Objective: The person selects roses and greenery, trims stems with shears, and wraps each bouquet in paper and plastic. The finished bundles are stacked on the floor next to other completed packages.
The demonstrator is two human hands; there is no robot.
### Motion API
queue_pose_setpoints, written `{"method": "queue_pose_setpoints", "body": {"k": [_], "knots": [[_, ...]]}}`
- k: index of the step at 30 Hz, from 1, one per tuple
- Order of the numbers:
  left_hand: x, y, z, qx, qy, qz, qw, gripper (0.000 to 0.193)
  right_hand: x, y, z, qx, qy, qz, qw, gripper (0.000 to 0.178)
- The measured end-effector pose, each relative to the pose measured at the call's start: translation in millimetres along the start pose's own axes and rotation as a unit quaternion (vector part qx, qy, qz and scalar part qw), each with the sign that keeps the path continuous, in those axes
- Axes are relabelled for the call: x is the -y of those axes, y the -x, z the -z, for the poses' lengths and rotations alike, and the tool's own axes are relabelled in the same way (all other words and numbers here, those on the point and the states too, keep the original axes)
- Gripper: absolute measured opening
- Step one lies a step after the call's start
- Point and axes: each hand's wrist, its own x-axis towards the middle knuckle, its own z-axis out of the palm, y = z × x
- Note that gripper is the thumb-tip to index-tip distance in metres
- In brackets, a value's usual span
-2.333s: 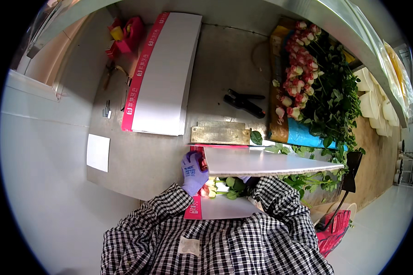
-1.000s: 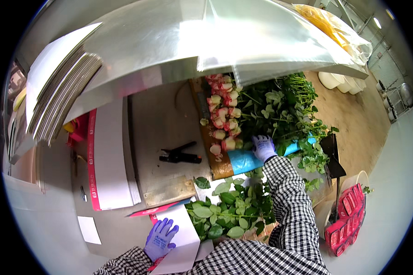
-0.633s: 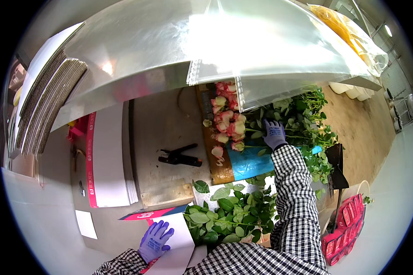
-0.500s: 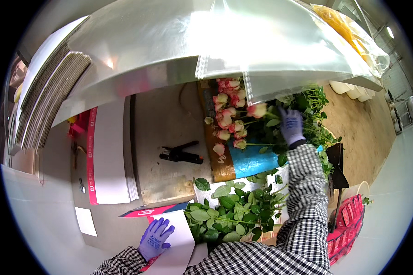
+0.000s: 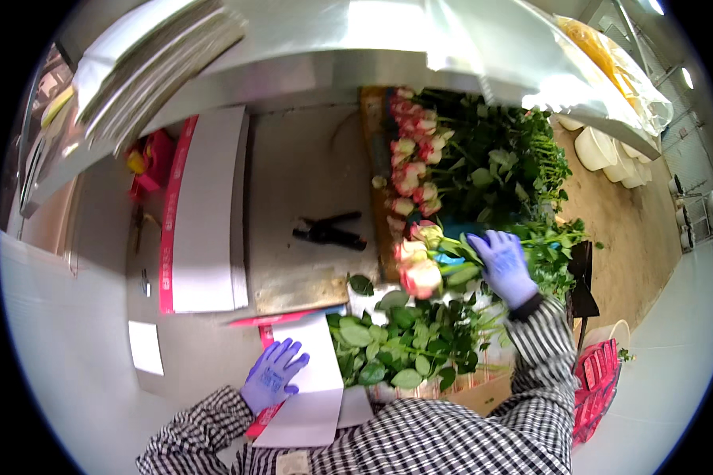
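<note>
My right hand (image 5: 502,265), in a purple glove, is closed around the stems of a few pink-and-white roses (image 5: 420,277). Their heads point left, over the near end of the bench. My left hand (image 5: 272,375), gloved the same way, lies with fingers spread on a white folded sheet with a red edge (image 5: 317,356). Beside that sheet is a bunch of green leafy stems (image 5: 404,342), whose blooms are hidden. Beyond my right hand lies a row of pink-and-white roses (image 5: 410,178) with their dark green foliage (image 5: 491,154) toward the right.
Black-handled clippers (image 5: 329,231) lie on the metal bench. Left of them stands a stack of white sheets with red edges (image 5: 206,222). A metal shelf (image 5: 317,75) overhangs the back, carrying cardboard sheets (image 5: 154,71). White buckets (image 5: 598,148) stand on the floor at right.
My right hand has come nearer from the rose pile, bringing roses with it. My left hand stays on the white sheet. The view has shifted, showing more of the rose pile beneath the shelf.
</note>
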Motion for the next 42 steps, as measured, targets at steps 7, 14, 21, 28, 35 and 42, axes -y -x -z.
{"method": "queue_pose_setpoints", "body": {"k": [7, 14, 21, 28, 35, 42], "knots": [[41.7, 18.4, -70.6, -0.123, -0.213, -0.089, 0.965, 0.061, 217.6, 58.2, 37.5, -0.024, -0.103, 0.087, 0.99, 0.065], [52.0, 4.9, -74.8, -0.016, 0.347, -0.026, 0.937, 0.066, 261.4, 62.0, -65.5, 0.05, -0.307, 0.171, 0.935, 0.047], [74.1, 4.3, -36.8, -0.033, 0.221, -0.121, 0.967, 0.038, 261.9, 68.9, -74.1, 0.261, -0.283, 0.21, 0.899, 0.034], [35.0, 12.0, -43.3, -0.105, 0.173, -0.064, 0.977, 0.034, 278.6, 9.7, -32.1, 0.075, -0.244, 0.133, 0.958, 0.042], [35.0, 21.1, -51.5, -0.196, 0.308, -0.036, 0.93, 0.061, 272.3, 10.0, -38.6, 0.033, -0.173, 0.217, 0.96, 0.057], [40.5, 18.6, -37.9, -0.241, 0.239, -0.043, 0.94, 0.081, 270.9, 35.4, -39.2, 0.072, -0.263, 0.242, 0.931, 0.056]]}}
